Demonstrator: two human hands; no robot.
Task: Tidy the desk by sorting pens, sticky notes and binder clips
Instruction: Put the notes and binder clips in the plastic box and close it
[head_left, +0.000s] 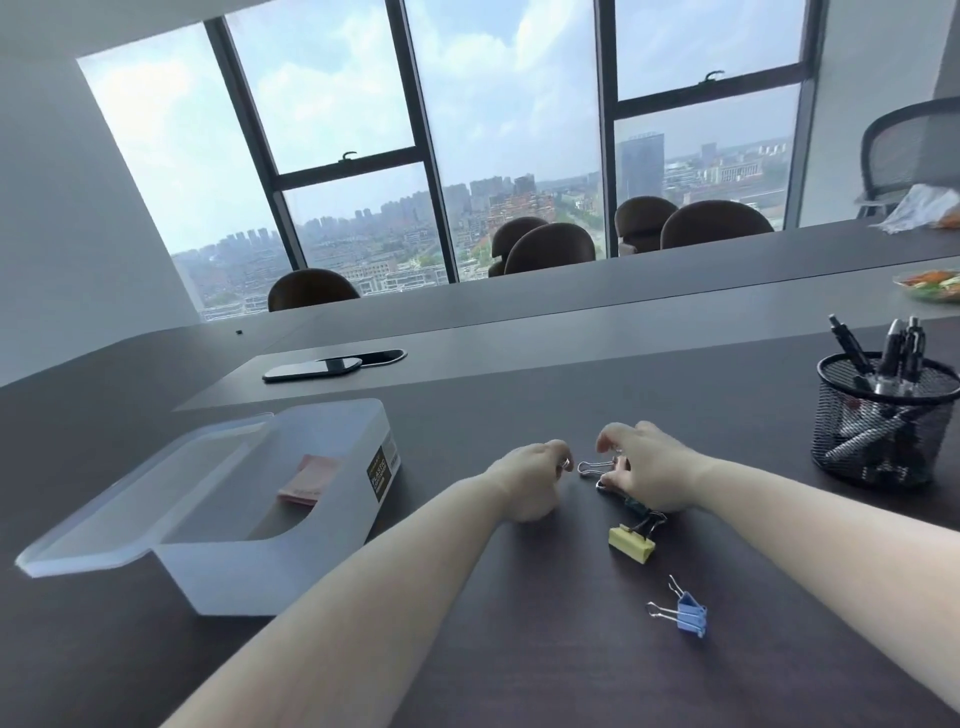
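The open plastic box sits left, the pen cup far right. Right hand pinches a binder clip; left hand is closed, contents unclear. Grip wire handles firmly, gathering the yellow clip and blue clip nearer.

Two bare forearms reach in from the bottom edge. The left grip and right grip wear no gloves, rings or watch. No sleeve shows on either arm.
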